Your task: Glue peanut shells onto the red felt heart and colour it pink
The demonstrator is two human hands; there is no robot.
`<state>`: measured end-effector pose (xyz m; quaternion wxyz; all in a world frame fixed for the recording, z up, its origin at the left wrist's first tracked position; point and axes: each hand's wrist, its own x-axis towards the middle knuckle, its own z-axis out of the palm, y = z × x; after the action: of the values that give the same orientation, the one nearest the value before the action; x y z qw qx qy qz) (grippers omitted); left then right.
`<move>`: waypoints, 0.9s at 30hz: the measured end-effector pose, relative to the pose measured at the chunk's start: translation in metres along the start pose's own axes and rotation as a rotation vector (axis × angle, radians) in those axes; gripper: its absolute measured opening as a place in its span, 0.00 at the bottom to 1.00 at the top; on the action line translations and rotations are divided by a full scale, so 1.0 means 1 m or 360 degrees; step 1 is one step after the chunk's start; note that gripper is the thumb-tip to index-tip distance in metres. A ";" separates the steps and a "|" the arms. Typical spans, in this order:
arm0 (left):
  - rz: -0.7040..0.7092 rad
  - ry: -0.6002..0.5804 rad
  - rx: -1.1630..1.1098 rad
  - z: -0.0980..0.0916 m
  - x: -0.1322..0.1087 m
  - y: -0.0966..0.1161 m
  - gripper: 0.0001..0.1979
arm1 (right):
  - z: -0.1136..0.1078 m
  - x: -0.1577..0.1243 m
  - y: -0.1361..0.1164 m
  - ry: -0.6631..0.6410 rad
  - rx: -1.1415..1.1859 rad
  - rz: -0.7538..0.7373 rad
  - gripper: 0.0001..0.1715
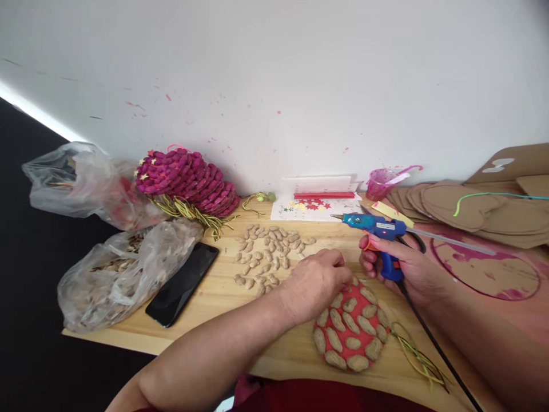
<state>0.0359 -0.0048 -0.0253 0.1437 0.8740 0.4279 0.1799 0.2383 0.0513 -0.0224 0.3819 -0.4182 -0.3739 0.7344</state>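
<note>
My right hand (pixel 407 272) grips a blue hot glue gun (pixel 377 229) with its nozzle pointing left; the black cord (pixel 433 343) trails toward me. My left hand (pixel 317 283) rests knuckles up at the upper edge of a red round piece (pixel 349 326) covered with several glued peanut shells. Its fingers curl down onto the piece, and whether they hold anything is hidden. A loose pile of peanut shells (pixel 268 254) lies just left of that hand on the wooden board (pixel 223 297).
A black phone (pixel 182 283) lies left of the shells, beside two plastic bags (pixel 115 269). A stack of magenta shell discs (pixel 189 180) sits by the wall. Star stickers sheet (pixel 309 206), pink cup (pixel 380 183), cardboard cutouts (pixel 472 212) and yellow-green strings (pixel 418 357) are around.
</note>
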 end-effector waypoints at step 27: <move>0.0083 0.0065 -0.0007 -0.001 0.001 -0.001 0.09 | 0.005 -0.001 0.000 -0.0126 -0.0041 -0.0060 0.14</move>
<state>0.0353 -0.0032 -0.0243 0.1322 0.8806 0.4075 0.2023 0.2337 0.0496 -0.0201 0.3752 -0.3866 -0.4060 0.7382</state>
